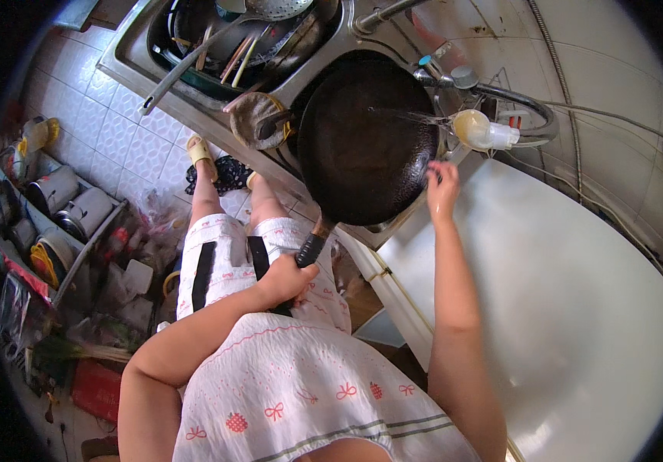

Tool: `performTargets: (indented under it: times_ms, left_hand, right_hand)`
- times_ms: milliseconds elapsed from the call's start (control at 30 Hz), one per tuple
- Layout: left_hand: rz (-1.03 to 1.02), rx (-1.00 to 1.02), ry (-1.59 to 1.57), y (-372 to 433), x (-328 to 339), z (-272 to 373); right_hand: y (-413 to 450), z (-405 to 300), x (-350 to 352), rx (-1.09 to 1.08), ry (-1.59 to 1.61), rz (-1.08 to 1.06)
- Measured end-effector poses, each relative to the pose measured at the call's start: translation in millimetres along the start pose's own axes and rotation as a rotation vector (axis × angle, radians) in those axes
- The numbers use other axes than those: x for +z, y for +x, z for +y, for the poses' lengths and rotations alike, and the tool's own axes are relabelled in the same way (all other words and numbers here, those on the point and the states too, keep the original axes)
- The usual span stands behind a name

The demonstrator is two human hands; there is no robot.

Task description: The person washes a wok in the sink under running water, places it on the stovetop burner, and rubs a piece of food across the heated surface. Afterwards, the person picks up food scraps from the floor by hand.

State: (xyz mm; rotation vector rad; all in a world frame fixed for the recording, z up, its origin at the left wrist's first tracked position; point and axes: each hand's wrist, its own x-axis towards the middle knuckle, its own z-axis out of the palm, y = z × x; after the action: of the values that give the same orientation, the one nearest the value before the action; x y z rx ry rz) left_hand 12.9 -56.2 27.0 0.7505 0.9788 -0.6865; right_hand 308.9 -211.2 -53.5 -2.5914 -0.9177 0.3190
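A dark wok (366, 138) lies over the right side of the steel sink. My left hand (288, 280) grips the black end of its handle (311, 248), close to my body. My right hand (444, 187) is at the wok's right rim, wet, with its fingers bent together. Something small and dark shows by those fingertips, but whether they hold it or only touch the rim cannot be told. From the faucet's yellowish nozzle (471, 129), beside the rim, a thin stream of water runs into the wok.
The left basin holds a pan, chopsticks (238, 60) and a long-handled skimmer (178, 78) that juts past the counter edge. A brush-like round item (259, 121) sits by the wok. White surface (562, 300) at right; crowded pot rack (71, 213) on the left.
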Motion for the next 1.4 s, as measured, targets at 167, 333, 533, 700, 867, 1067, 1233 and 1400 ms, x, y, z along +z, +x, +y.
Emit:
performTargets:
  times_ms: [167,333,533,700,867,1067,1233,1400]
  left_hand:
    - [0.096,0.003,0.197,5,4,-2]
    - [0.042,-0.032,0.15,11,2,-8]
    - [0.015,-0.033,0.048,5,0,-6]
    - [-0.025,-0.036,0.023,5,0,-2]
    - [-0.052,-0.014,0.011,9,-1,-8]
    - [-0.058,-0.035,-0.03,11,-5,-8]
    - [-0.09,-0.001,-0.015,7,-12,-4]
    - [-0.084,-0.016,-0.033,2,-16,2]
  right_hand:
    - [75,19,41,-0.022,-0.107,0.093]
    - [102,30,49,-0.325,-0.301,0.168]
    - [-1,3,10,-0.105,-0.185,-0.04]
    - [-68,-55,13,0.127,-0.212,-0.12]
    - [-79,-112,24,0.178,-0.222,-0.34]
    - [-67,-149,36,0.179,-0.122,-0.431]
    - [-66,-143,46,0.24,0.338,-0.417]
    - [-53,-136,45,0.09,0.682,-0.428]
